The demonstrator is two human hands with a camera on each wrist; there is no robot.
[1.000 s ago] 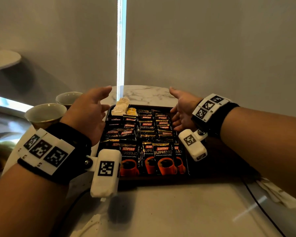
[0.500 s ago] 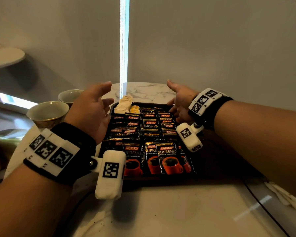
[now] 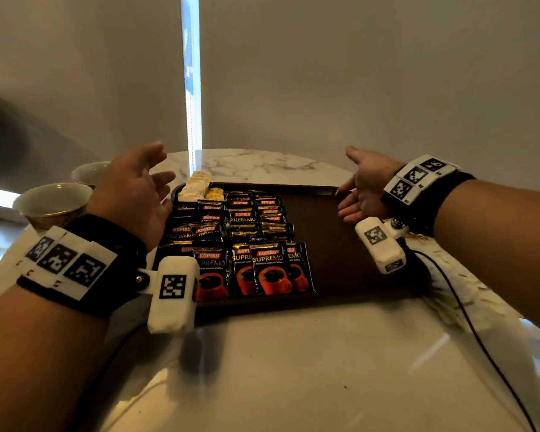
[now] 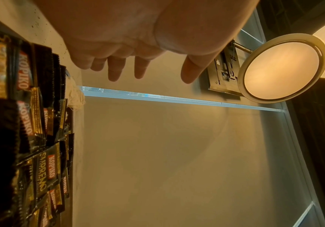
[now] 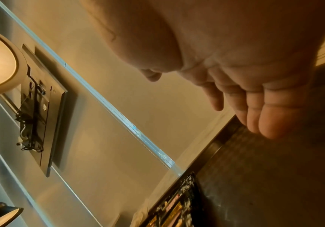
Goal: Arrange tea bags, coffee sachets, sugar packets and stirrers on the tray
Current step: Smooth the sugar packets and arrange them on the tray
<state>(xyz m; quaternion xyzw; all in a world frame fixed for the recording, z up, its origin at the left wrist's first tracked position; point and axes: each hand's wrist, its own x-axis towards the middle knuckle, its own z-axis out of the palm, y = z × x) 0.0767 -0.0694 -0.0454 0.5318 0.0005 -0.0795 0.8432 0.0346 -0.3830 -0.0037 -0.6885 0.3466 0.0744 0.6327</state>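
Dark tray (image 3: 334, 244) at frame centre on marble table (image 3: 293, 353). Left half of tray packed with black coffee sachets (image 3: 256, 263) in overlapping rows, right half bare. Pale packets (image 3: 195, 188) piled at tray's upper-left corner, yellow one just beside. Left hand (image 3: 131, 194) hovering over tray's left edge, fingers spread loose, holding nothing; same in left wrist view (image 4: 130, 46), fingers (image 4: 115, 69) straight, sachets (image 4: 27, 122) along left of frame. Right hand (image 3: 365, 188) at tray's upper-right corner, palm turned inward, fingers relaxed and apart, nothing held; touching rim or not, cannot tell. Right wrist view: open palm (image 5: 226, 61) above bare tray floor (image 5: 264, 176), sachets (image 5: 173, 212) at bottom centre. Two cups (image 3: 53, 202) at left of frame, beside left hand. Thin black cable (image 3: 480, 344) across table at lower right
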